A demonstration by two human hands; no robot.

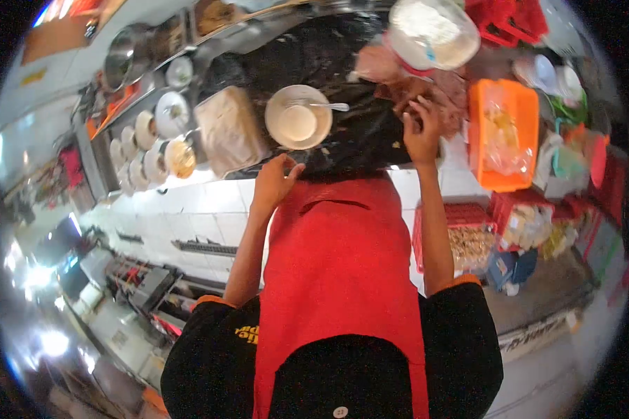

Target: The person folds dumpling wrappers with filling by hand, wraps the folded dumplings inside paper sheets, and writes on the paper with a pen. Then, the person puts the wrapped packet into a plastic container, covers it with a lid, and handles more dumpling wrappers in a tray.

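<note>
On the black-covered counter [314,52] stands a cream bowl [278,133] with a smaller cup-like bowl [297,123] inside it and a fork [337,107] lying across. My left hand [276,183] is at the counter's front edge, just below the bowl, loosely curved with thumb and fingers apart and nothing visible in it. At the right, my right hand [422,136] rests by a crumpled reddish-brown plastic sheet or bag [446,101]. Its fingers are bent and apart over the edge of that sheet; no grip on it can be made out.
A tub of white powder [426,31] stands at the back right. An orange basket [476,136] holds clear plastic bags. Left of the bowl sits a pale rectangular container [227,133], then several small bowls [155,164]. Red crates [461,215] stand lower right.
</note>
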